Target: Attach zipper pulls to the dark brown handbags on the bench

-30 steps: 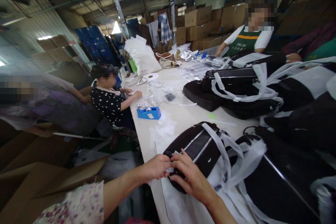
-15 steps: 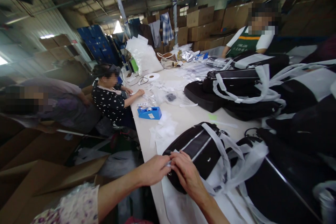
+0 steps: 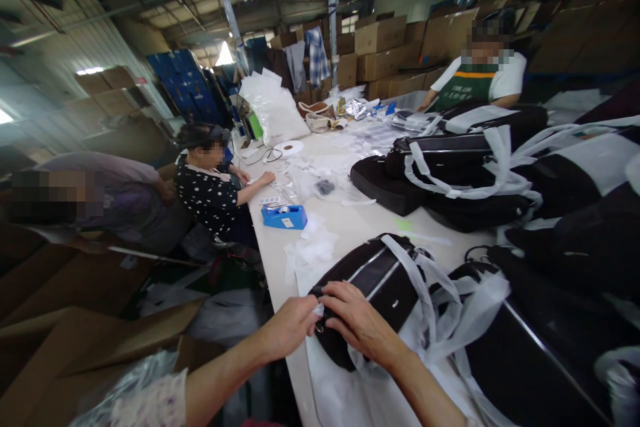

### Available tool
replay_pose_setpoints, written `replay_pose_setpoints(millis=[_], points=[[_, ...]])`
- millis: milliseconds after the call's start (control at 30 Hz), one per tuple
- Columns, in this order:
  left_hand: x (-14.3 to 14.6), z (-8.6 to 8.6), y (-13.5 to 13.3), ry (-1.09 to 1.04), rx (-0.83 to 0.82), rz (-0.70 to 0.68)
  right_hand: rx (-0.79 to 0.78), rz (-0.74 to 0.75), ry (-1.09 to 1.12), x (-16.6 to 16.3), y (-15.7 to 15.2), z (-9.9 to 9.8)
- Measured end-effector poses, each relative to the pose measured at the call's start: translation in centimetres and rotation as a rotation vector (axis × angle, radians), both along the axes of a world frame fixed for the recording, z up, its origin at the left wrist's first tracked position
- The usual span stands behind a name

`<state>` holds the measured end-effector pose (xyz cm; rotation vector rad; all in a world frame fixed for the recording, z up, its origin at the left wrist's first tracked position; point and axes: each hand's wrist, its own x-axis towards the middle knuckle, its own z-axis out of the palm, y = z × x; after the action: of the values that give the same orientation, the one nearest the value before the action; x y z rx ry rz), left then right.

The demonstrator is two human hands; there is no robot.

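A black bag [image 3: 385, 283] with shiny zipper lines and handles wrapped in white tissue lies on the white table in front of me. At its near left end my left hand [image 3: 293, 328] is closed, with a small scrap of white tissue paper [image 3: 319, 309] showing at its fingertips. My right hand [image 3: 361, 321] rests over the same end of the bag, fingers apart and slightly bent, their tips close to the left hand. The bag's end is partly hidden beneath the fingers.
More black bags with white-wrapped handles [image 3: 450, 153] are piled along the right. A blue tape dispenser [image 3: 284, 217] stands near the table's left edge beside white paper scraps [image 3: 317, 243]. Co-workers are at the left and far right. Open cardboard boxes [image 3: 100, 360] lie below left.
My right hand has drawn slightly away from the left, its fingers now more spread over the bag's end. My left hand has shifted a little left. The far co-worker has moved slightly left.
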<state>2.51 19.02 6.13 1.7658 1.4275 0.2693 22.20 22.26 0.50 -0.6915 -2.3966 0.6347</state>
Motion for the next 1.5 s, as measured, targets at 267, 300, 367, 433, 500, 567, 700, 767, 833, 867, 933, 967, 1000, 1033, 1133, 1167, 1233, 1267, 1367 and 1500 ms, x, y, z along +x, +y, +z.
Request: replay_pose_setpoints(millis=[267,300,367,433,500,567,700,767,833,867,933,967,1000,1033,1133,1167,1233,1267,1367,1500], points=[[-0.5,0.8,0.6,-0.027,-0.075,-0.002,0.019,-0.027,0.072,-2.0,0.6,-0.3],[-0.5,0.9,0.6,-0.012,-0.087,0.000,0.015,-0.032,0.076,-2.1,0.7,-0.5],[-0.5,1.0,0.6,0.031,-0.074,0.009,-0.005,-0.038,0.069,-2.4,0.7,-0.8],[-0.5,1.0,0.6,0.103,-0.013,0.038,-0.029,-0.048,0.048,-2.6,0.8,-1.0],[-0.4,0.9,0.7,0.209,0.039,0.047,-0.040,-0.056,0.028,-2.8,0.9,-1.2],[-0.2,0.7,0.7,0.348,0.070,0.003,-0.041,-0.062,0.022,-3.0,0.9,-1.4],[0.5,0.5,1.0,0.657,0.214,-0.149,-0.051,-0.075,0.032,-3.1,1.0,-1.6],[0.9,0.4,1.1,0.743,0.251,-0.199,-0.070,-0.077,0.046,-3.0,1.1,-1.6],[1.1,0.2,1.2,0.752,0.235,-0.212,-0.086,-0.070,0.059,-2.8,1.2,-1.6],[1.1,0.0,1.2,0.729,0.219,-0.205,-0.095,-0.064,0.066,-2.7,1.2,-1.6],[0.9,-0.3,1.5,0.671,0.187,-0.193,-0.124,-0.045,0.090,-2.5,1.3,-1.6],[0.7,-0.4,1.7,0.644,0.173,-0.193,-0.141,-0.036,0.105,-2.4,1.3,-1.6],[0.6,-0.4,1.9,0.623,0.158,-0.198,-0.155,-0.030,0.120,-2.3,1.4,-1.5],[0.4,-0.4,2.1,0.610,0.143,-0.209,-0.165,-0.025,0.132,-2.3,1.4,-1.5],[0.1,-0.2,2.6,0.596,0.120,-0.260,-0.179,-0.020,0.147,-2.2,1.5,-1.5],[0.1,0.0,2.7,0.590,0.117,-0.280,-0.184,-0.020,0.149,-2.2,1.5,-1.5],[0.1,0.3,2.7,0.579,0.121,-0.315,-0.191,-0.020,0.146,-2.2,1.7,-1.5],[0.1,0.5,2.7,0.571,0.128,-0.328,-0.193,-0.024,0.142,-2.2,1.8,-1.6],[0.1,0.9,2.5,0.536,0.163,-0.340,-0.209,-0.039,0.136,-2.2,2.0,-1.8],[0.0,0.9,2.4,0.454,0.206,-0.310,-0.246,-0.044,0.148,-2.2,2.4,-2.4]])
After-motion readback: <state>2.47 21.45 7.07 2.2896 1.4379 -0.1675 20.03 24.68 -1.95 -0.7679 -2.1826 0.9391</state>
